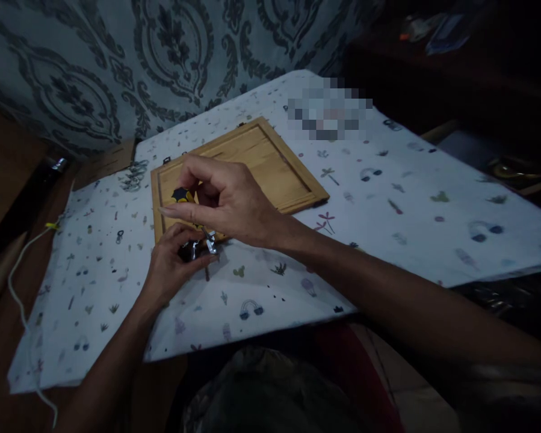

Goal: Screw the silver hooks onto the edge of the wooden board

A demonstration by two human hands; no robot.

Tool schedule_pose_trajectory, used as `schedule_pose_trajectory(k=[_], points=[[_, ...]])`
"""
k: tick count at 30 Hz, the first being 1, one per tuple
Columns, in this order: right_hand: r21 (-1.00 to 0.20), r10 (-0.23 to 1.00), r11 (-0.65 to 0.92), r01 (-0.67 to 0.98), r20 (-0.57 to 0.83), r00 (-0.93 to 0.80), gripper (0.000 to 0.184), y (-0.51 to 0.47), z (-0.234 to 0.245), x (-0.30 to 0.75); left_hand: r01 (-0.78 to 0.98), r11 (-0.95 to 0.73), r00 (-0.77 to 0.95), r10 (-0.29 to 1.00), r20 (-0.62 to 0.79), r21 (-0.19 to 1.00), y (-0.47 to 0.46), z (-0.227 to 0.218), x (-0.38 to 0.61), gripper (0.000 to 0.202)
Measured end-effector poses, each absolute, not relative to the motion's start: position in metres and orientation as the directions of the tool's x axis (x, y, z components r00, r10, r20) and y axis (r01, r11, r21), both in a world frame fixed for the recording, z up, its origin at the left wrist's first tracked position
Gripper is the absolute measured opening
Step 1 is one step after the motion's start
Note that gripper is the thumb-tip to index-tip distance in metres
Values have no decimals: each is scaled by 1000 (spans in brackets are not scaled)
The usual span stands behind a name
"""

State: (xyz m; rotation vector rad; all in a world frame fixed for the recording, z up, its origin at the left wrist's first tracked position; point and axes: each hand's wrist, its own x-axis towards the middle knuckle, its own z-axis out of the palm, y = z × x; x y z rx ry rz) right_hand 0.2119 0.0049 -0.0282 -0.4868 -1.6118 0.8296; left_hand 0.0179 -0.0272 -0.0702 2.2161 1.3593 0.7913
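A wooden panel with a raised frame, like a small cabinet door [247,159], lies flat on the table. At its near left edge sits a shiny metal hinge [210,242]. My left hand [170,261] is closed around the hinge, thumb and fingers on either side of it. Above it, my right hand [236,204] grips a screwdriver [181,196] by its yellow and black handle. The shaft points down towards the hinge; whether its tip touches a screw I cannot make out. My fingers partly hide both the tool and the hinge.
A white printed cloth [270,294] covers the table. Beyond the panel lie a blurred-out item [328,114], a heap of metal pieces [135,175] and a brown cardboard piece [105,162]. A pale cord [20,300] hangs over the left side.
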Motion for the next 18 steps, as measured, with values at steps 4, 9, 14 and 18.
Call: schedule_pose_trajectory(k=[4,9,14,18], points=[[-714,699,689,-125,700,-147,37,4,-27,211,662,-417,354,906,232,623,-28,-70,18,24],[-735,733,676,-50,678,-59,31,4,-26,213,647,-418,349,906,240,637,-28,-72,17,25],[-744,739,666,-51,668,-85,28,4,-27,213,646,-444,361,895,263,622,-27,-73,16,27],[-713,707,698,-60,701,-93,28,4,-27,212,646,-450,367,892,266,617,-27,-73,16,27]])
